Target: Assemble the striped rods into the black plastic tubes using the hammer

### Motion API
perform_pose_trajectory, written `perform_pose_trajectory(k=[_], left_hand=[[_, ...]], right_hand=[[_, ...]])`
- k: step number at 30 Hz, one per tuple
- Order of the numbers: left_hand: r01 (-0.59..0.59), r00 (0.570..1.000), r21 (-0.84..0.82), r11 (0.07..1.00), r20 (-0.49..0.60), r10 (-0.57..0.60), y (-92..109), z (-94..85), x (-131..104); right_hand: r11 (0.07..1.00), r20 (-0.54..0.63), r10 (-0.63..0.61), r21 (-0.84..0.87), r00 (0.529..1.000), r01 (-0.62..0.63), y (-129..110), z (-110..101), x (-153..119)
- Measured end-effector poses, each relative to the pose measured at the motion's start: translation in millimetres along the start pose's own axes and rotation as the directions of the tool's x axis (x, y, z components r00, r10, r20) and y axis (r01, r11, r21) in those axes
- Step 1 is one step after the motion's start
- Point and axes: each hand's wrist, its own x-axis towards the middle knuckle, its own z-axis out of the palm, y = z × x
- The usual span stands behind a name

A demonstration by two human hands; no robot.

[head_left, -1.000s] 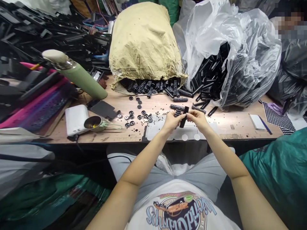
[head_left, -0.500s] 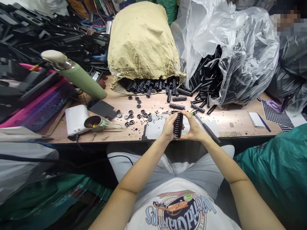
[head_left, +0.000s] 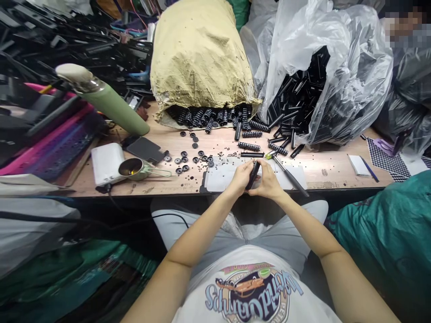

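Between both hands, near the table's front edge, is a black oblong piece [head_left: 253, 174], tilted, with a plain dark side showing. My left hand [head_left: 241, 176] is closed around its left side. From the right, my right hand [head_left: 269, 180] grips it with thumb and fingers at its ends; some fingertips are hidden behind it. Just beyond the hands lies a plain black rod [head_left: 252, 154]. A hammer [head_left: 290, 174] with a yellowish head rests to the right of my right hand. Under the hands is a whitish sheet [head_left: 217, 176].
Small black wheels [head_left: 195, 159] and tiny loose parts are scattered left of the hands. A tan sack [head_left: 202, 58] spills black rollers with white marks [head_left: 249, 146]. A clear plastic bag [head_left: 353, 80] holds black rods. A green bottle [head_left: 114, 107], white box [head_left: 107, 165] and metal cup [head_left: 134, 169] stand left.
The black piece has been turned in my hands: its face with rows of white characters showed before, now a plain side does. My right fingers have moved closer in around it.
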Motion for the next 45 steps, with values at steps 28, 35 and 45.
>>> perform_pose_trajectory(k=[28, 35, 45], left_hand=[[-0.494, 0.788, 0.867, -0.062, 0.477, 0.389, -45.9, -4.9, -15.7], [-0.510, 0.801, 0.860, 0.024, 0.464, 0.378, -47.2, -1.7, -6.1], [-0.422, 0.855, 0.893, 0.154, 0.335, 0.396, 3.8, -7.5, 38.3]], right_hand=[[0.910, -0.145, 0.318, -0.231, 0.937, -0.344, -39.5, -47.4, -66.6], [0.841, 0.261, 0.411, -0.478, 0.873, -0.253, -48.9, -20.9, -58.6], [0.561, -0.160, 0.555, -0.652, 0.816, -0.510, 33.1, -66.7, -76.5]])
